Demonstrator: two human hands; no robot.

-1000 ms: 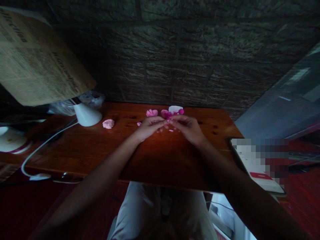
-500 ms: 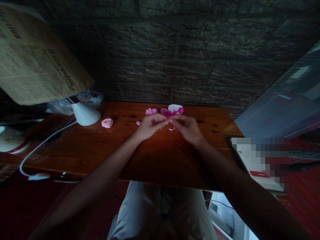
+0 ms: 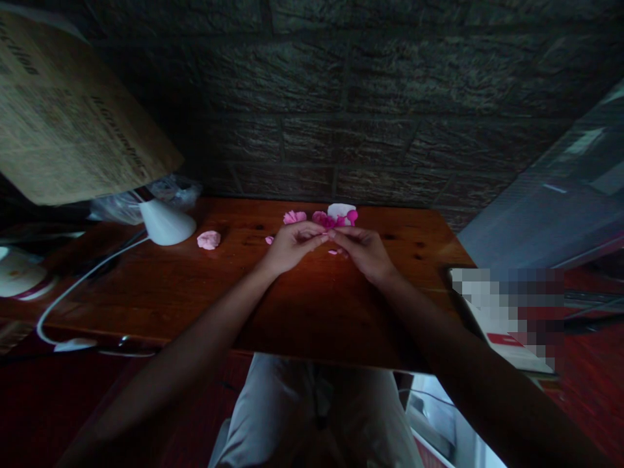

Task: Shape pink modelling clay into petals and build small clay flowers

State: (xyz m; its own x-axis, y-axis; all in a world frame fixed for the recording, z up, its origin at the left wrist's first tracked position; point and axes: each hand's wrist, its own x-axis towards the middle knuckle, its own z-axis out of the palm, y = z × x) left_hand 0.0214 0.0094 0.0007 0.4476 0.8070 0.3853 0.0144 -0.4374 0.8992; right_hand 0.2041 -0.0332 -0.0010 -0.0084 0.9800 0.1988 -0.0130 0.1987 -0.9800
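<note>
Over the wooden table, my left hand [image 3: 296, 247] and my right hand [image 3: 366, 252] meet at their fingertips. Both are closed in a pinch on a small pink piece [image 3: 327, 233], mostly covered by the fingers; its material cannot be made out. Just behind the fingers lie a ruffled light pink flower shape [image 3: 294, 217], a darker pink ruffled lump [image 3: 320, 218] and a bright pink rounded bit [image 3: 352, 217] by a white sheet or pad [image 3: 341, 210]. A tiny pink bit [image 3: 333, 252] rests below the fingertips, and another [image 3: 269, 240] is left of my left hand.
On the wooden table [image 3: 312, 312], a crumpled pale pink lump [image 3: 208, 240] sits near a white lamp base [image 3: 168, 224] under a paper shade [image 3: 82, 123]. A white cable [image 3: 63, 299] curves at left. A flat white item [image 3: 480, 305] lies at the right edge. Behind stands a stone wall [image 3: 312, 97].
My hands stay in almost the same place. The fingers of my right hand have shifted slightly around the small pink piece, and some fingertips now show lower down.
</note>
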